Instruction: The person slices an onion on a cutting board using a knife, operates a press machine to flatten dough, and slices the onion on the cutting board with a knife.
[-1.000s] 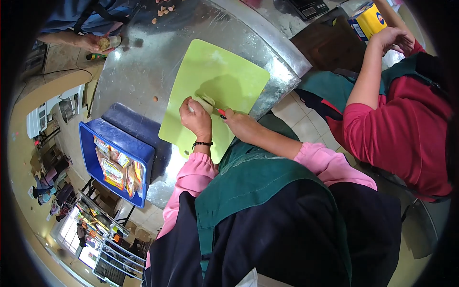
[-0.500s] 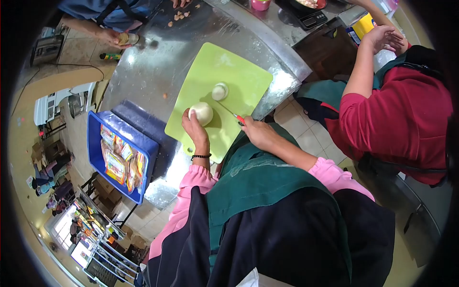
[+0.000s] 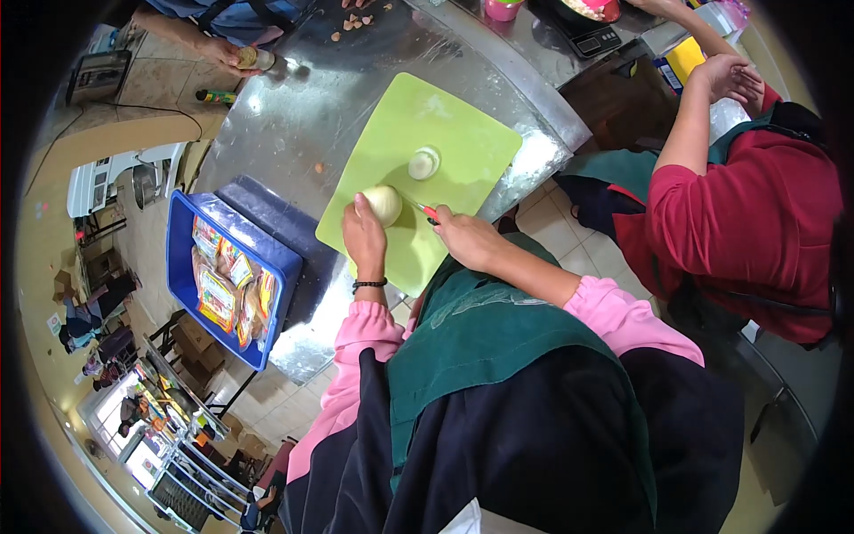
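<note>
A peeled white onion (image 3: 383, 206) rests on the green cutting board (image 3: 467, 133), and my left hand (image 3: 365, 238) is closed around its left side. In my right hand (image 3: 467, 238) is a small knife (image 3: 431, 213) with a red and black handle. Its blade points left at the onion's right side; whether the edge touches it I cannot tell. Farther up the board lies a small, round, pale piece (image 3: 422, 164), which looks like a cut-off onion end.
A blue bin (image 3: 289, 267) of packaged food stands left of the board on the metal table (image 3: 294, 133). Across it, a person's hand (image 3: 222, 55) holds a jar (image 3: 255, 59). Close on my right stands a co-worker in red (image 3: 738, 222). Eggshells (image 3: 356, 22) lie at the far edge.
The knife has moved left, from beside the small pale piece to the onion's right side. My left hand still holds the onion. The whole view has shifted slightly.
</note>
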